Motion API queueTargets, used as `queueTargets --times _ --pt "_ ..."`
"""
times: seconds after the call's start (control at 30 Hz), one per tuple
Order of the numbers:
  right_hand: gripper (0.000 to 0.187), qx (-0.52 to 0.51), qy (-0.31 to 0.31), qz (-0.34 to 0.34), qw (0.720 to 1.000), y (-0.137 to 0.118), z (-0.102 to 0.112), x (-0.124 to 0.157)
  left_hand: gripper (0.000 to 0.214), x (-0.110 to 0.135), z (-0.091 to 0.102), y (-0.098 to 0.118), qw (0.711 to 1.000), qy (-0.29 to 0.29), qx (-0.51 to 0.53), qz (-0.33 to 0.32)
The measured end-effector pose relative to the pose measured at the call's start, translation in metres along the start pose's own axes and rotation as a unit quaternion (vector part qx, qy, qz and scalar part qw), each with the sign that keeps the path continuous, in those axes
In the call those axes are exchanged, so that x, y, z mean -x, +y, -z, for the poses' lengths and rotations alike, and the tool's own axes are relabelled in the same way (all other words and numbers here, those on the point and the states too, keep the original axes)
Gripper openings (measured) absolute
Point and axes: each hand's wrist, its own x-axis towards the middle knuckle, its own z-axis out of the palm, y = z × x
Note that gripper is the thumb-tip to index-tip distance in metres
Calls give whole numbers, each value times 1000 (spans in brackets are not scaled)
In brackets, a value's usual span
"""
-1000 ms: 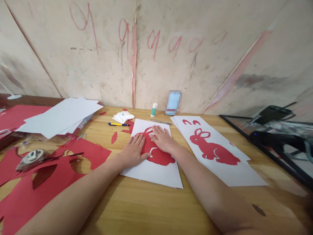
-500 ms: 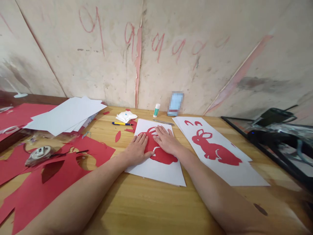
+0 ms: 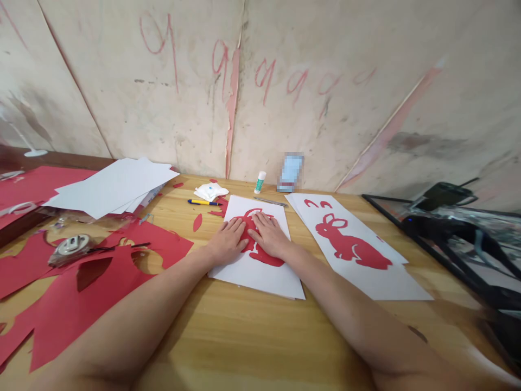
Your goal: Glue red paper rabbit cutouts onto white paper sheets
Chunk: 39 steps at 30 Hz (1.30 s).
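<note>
A red paper rabbit cutout [image 3: 266,259] lies on a white sheet of paper [image 3: 252,279] in the middle of the table. My left hand [image 3: 228,240] rests flat over the cutout's left side and the sheet, fingers stretched out. Flat on the upper part of the rabbit is my right hand [image 3: 268,234], its fingers spread. Both hands cover much of the head and body; an ear outline shows above them. To the right, a second red rabbit cutout [image 3: 358,250] lies on another white sheet [image 3: 391,285], with two small curved red pieces near its top.
A glue stick [image 3: 260,183] stands at the back beside a phone [image 3: 290,172] leaning on the wall. A yellow-blue pen [image 3: 203,202] and crumpled tissue [image 3: 210,190] lie left. Red paper scraps [image 3: 93,304], a tape measure [image 3: 71,248] and white sheets [image 3: 114,187] spread further left. A black frame [image 3: 391,225] lies right.
My right hand has slid slightly left and down across the rabbit, showing more of the ear outline. My left hand stays nearly in place. The view has shifted a little.
</note>
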Motion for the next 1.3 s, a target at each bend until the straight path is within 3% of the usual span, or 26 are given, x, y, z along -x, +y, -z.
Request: queueTargets --times 0.17,0.33,0.43,0.63,1.1,1.3 --pt "67 27 3 9 1000 -8 13 4 54 0 2 0 1000 -3 -2 0" --pt "70 -63 -21 -17 998 -12 31 26 57 0 4 1 1000 -18 17 4" --pt "71 -101 -18 -19 995 -9 22 40 57 0 2 1 1000 -11 21 4" --pt "67 -81 -12 -14 997 -6 -3 50 62 1 3 2 1000 -5 21 4" --pt "64 -61 14 -17 998 -16 -1 55 68 4 7 6 1000 -9 23 12" --pt "62 -132 48 -22 990 -10 -2 54 71 4 12 8 999 -25 38 20"
